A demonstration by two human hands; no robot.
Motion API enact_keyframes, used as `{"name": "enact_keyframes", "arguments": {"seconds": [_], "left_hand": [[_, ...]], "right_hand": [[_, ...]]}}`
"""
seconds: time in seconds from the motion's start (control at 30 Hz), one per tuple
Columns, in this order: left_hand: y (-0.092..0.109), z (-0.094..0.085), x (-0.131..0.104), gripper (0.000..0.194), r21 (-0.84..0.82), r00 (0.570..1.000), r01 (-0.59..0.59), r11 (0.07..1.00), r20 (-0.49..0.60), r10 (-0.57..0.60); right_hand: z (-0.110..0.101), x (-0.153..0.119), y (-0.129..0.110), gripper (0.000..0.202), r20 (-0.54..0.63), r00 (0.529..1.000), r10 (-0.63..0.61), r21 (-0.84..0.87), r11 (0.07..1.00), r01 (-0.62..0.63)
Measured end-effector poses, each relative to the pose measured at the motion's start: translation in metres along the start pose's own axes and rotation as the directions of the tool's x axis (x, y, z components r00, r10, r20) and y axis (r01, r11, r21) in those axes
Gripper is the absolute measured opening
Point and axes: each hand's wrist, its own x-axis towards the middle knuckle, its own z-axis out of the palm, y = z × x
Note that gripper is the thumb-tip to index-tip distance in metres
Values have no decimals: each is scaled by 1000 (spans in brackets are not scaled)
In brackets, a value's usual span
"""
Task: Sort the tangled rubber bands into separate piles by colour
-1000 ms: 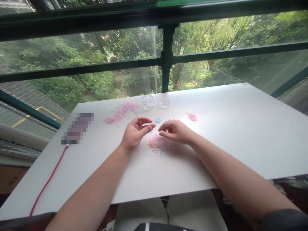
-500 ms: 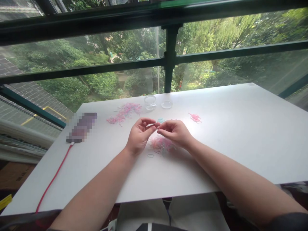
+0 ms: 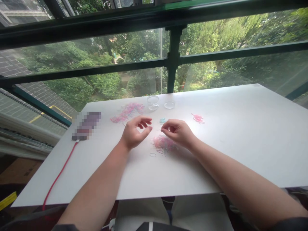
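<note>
My left hand (image 3: 136, 132) hovers over the table with thumb and fingers apart, nothing in its grasp. Across a small gap, my right hand (image 3: 177, 132) has its thumb and fingertips pinched together; whatever they hold is too small to make out. Just below and between both hands lies a pile of pink and pale rubber bands (image 3: 163, 142), with a single loose rubber band (image 3: 152, 155) in front of it. A small turquoise cluster of bands (image 3: 163, 120) shows behind the gap between the hands.
On the white table (image 3: 240, 134) are a longer pink and purple band pile (image 3: 128, 112), a small pink pile (image 3: 198, 118), a clear round container (image 3: 152, 102) and a clear lid (image 3: 169, 105). A blurred-out phone-like device (image 3: 86, 125) with a red cable (image 3: 61, 171) lies left.
My hands were touching at the fingertips; they have now parted. The left hand has moved left and its fingers have spread, while the right stays pinched. The view has shifted slightly.
</note>
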Motion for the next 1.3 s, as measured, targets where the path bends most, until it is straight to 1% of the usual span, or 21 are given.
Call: {"name": "enact_keyframes", "arguments": {"seconds": [0.07,0.13,0.2,0.27,0.37,0.43,0.5,0.53,0.6,0.67,0.7,0.73,0.77,0.83,0.97,1.03,1.1,1.13,1.2,1.23,1.3], "left_hand": [[4,0,-1,21,121,992,-51,991,123,36],[7,4,-2,13,167,981,-80,983,189,48],[7,5,-1,11,193,973,-80,978,227,35],[2,2,2,12,260,979,-38,965,205,-17],[-12,-10,8,14,433,985,105,895,78,-153],[-20,-18,11,16,518,974,192,834,4,-227],[-27,-22,13,19,560,957,250,790,-16,-291],[-29,-22,14,20,570,948,267,777,-11,-318],[-33,-21,14,22,577,940,272,770,12,-342],[-37,-19,13,22,570,952,236,787,24,-304],[-38,-19,13,21,565,962,211,798,23,-271],[-39,-19,13,20,559,970,190,807,18,-241],[-39,-19,13,19,555,976,177,813,5,-216],[-38,-19,13,18,544,984,165,823,-31,-176],[-34,-20,14,19,507,990,139,851,-93,-106],[-31,-19,14,20,495,989,138,858,-108,-97],[-26,-17,12,20,480,990,132,868,-99,-96],[-23,-15,11,20,465,993,119,878,-76,-94],[-15,-7,8,20,417,996,76,906,14,-90],[-10,-2,6,20,387,994,48,921,77,-84],[-1,10,1,22,321,974,2,947,213,-74]], "right_hand": [[1,0,0,7,24,999,-46,-34,998,46],[1,0,0,8,43,996,-74,-58,995,77],[1,0,1,7,58,995,-79,-82,993,84],[-1,1,3,6,63,996,-64,-111,991,70],[-12,3,8,8,49,999,-16,-178,984,24],[-25,5,13,11,48,998,43,-241,970,-30],[-41,6,20,15,62,988,140,-308,945,-115],[-49,6,23,17,100,973,210,-334,928,-166],[-64,5,28,17,260,916,306,-366,909,-200],[-74,3,31,15,407,834,372,-360,905,-227],[-76,3,32,16,462,798,387,-346,907,-240],[-77,2,32,18,501,772,392,-327,911,-250],[-76,2,32,20,525,758,387,-309,916,-254],[-72,2,30,20,526,765,372,-299,923,-243],[-60,1,28,9,485,807,338,-325,926,-193],[-57,0,28,8,483,813,326,-332,927,-174],[-55,0,27,8,482,815,321,-349,924,-157],[-54,0,26,9,478,821,313,-355,923,-145],[-52,0,24,9,462,846,268,-350,931,-104],[-50,0,22,10,452,862,230,-334,940,-76],[-44,1,18,11,432,891,140,-279,960,-15]]}}
